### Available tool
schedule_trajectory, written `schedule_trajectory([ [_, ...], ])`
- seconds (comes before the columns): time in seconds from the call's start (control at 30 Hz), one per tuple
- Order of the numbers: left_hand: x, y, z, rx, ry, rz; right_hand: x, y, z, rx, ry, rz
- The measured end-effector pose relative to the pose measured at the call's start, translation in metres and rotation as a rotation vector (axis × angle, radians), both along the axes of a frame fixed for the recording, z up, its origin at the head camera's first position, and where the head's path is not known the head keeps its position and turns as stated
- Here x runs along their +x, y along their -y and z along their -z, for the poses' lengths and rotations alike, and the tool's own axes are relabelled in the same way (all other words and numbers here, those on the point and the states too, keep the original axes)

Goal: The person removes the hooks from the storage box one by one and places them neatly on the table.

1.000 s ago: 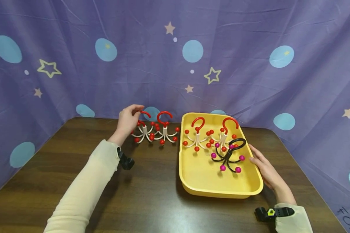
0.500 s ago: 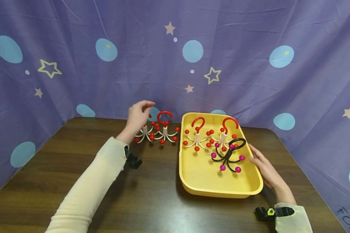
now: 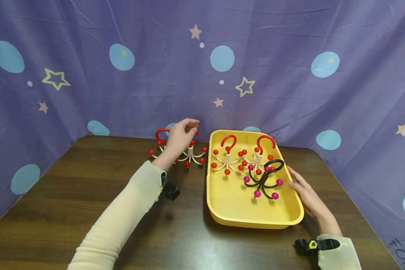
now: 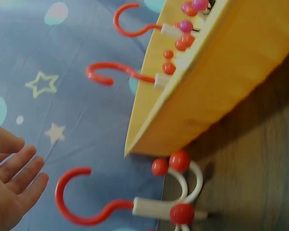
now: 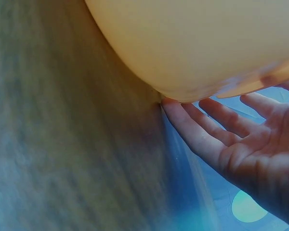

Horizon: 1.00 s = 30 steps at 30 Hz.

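Note:
My left hand is raised with loosely bent fingers over a white rack hook with a red hook top and red ball tips. In the left wrist view my left hand stands apart from the red hook and holds nothing. Another red-topped rack hook stands left of it, partly hidden by my hand. My right hand holds the right side of the yellow tray, thumb at the rim. In the right wrist view its fingers touch the tray's outer wall.
Inside the tray stand two red-and-white rack hooks, one left and one right. A black rack hook with magenta ball tips is in front of them. A purple patterned curtain rises behind the brown wooden table.
My left hand has moved right, from the left rack hook's red top to the neighbouring one. The right hand stays at the tray, and the hooks keep their places.

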State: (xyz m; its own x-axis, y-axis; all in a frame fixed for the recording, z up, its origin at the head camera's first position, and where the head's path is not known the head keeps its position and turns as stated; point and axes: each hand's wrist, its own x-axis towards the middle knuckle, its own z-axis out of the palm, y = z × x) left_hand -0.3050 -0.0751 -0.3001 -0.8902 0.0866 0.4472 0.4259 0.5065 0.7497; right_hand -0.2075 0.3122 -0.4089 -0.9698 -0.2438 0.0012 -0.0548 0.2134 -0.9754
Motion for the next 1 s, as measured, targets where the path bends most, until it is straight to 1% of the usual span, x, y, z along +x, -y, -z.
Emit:
schedule_trajectory([
  [0.07,0.0,-0.007,0.002,0.008,0.006,0.02,0.0,0.0,0.0,-0.002,0.0,-0.001],
  [0.2,0.001,-0.022,0.005,-0.017,0.004,0.032,0.0,0.001,-0.001,-0.007,0.002,-0.004],
  [0.33,0.002,-0.036,0.01,-0.043,0.052,0.051,0.001,0.0,-0.001,0.0,0.009,0.002],
  [0.47,0.004,-0.048,0.014,-0.07,0.107,0.085,0.002,0.0,-0.002,0.009,0.01,0.008],
  [0.63,0.004,-0.063,0.019,-0.109,0.169,0.124,0.002,0.0,-0.002,0.016,0.012,0.016],
  [0.7,0.003,-0.068,0.021,-0.131,0.184,0.129,0.002,0.0,-0.002,0.021,0.016,0.022],
  [0.8,0.001,-0.074,0.022,-0.162,0.182,0.123,0.002,0.0,-0.002,0.03,0.019,0.026],
  [0.9,0.0,-0.078,0.022,-0.163,0.199,0.122,0.001,0.0,-0.002,0.031,0.022,0.029],
  [1.0,-0.002,-0.082,0.023,-0.166,0.222,0.108,0.001,-0.001,-0.002,0.025,0.019,0.026],
])
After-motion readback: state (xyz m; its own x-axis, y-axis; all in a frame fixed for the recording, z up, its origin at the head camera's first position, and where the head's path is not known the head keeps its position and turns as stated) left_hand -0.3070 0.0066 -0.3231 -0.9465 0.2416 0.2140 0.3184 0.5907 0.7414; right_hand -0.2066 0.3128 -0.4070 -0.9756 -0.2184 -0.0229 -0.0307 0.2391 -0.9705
